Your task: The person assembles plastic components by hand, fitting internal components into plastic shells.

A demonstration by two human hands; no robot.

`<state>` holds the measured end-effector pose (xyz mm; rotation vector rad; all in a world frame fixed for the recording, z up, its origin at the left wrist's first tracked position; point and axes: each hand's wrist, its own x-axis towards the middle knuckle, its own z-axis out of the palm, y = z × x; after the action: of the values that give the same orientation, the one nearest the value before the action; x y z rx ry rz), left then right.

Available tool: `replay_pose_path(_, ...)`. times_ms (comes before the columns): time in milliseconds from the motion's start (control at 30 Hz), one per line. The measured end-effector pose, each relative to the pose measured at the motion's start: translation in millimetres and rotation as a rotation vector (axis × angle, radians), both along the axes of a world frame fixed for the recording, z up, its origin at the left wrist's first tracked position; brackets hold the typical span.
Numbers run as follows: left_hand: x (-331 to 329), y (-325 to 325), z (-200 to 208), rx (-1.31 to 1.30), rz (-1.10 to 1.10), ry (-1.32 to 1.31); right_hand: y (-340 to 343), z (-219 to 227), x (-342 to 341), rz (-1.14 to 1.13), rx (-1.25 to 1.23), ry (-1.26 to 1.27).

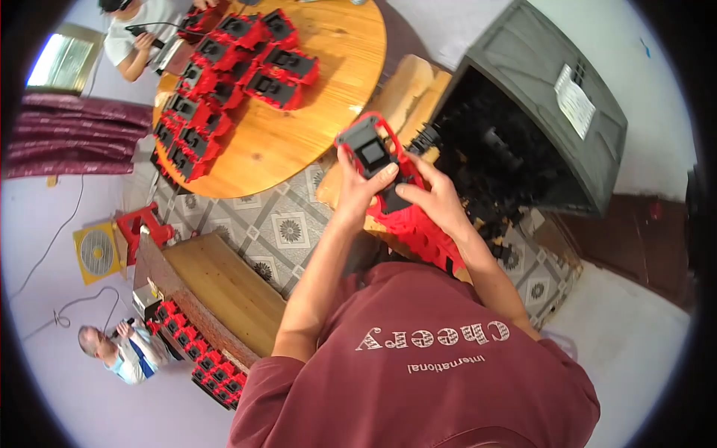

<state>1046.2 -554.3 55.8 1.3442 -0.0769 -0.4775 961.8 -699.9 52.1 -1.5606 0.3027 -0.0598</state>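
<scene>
Out in front of my body, both hands grip a red plastic housing with a black insert (371,151). My left hand (355,187) wraps its near left side, thumb lying on the black face. On the right side, my right hand (436,198) is closed round the edge, its thumb pressed on the lower black part. The fingers beneath are hidden. Just below my hands, red plastic parts (420,230) are heaped close to my lap. Loose black plastic parts (489,160) fill a large dark bin (549,75) tipped on its side at my right.
A round wooden table (343,48) at far left carries several red-and-black units (276,78); a person (146,33) works behind it. A wooden bench (220,287) stands left, beside a row of similar units (198,347) and another person (131,355). A red stool (146,228) is farther left.
</scene>
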Motion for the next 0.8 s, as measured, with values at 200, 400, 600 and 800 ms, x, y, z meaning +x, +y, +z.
replay_pose_path(200, 87.1, 69.4, -72.7, -0.048, 0.549, 0.209, 4.3, -8.5, 0.7, 0.169, 0.194, 0.153)
replay_pose_path(400, 273.0, 203.3, -182.9, -0.057, 0.481, 0.061, -8.1, -48.9, -26.0, 0.196, 0.156, 0.376)
replay_pose_path(600, 303.9, 172.7, -158.2, 0.065, 0.359, 0.234, -31.1, -92.5, -74.1, -0.001, 0.066, 0.551)
replay_pose_path(800, 181.0, 81.9, -113.2, 0.66, 0.965, -0.402, -48.8, -178.3, -27.8, -0.229, -0.456, 0.499)
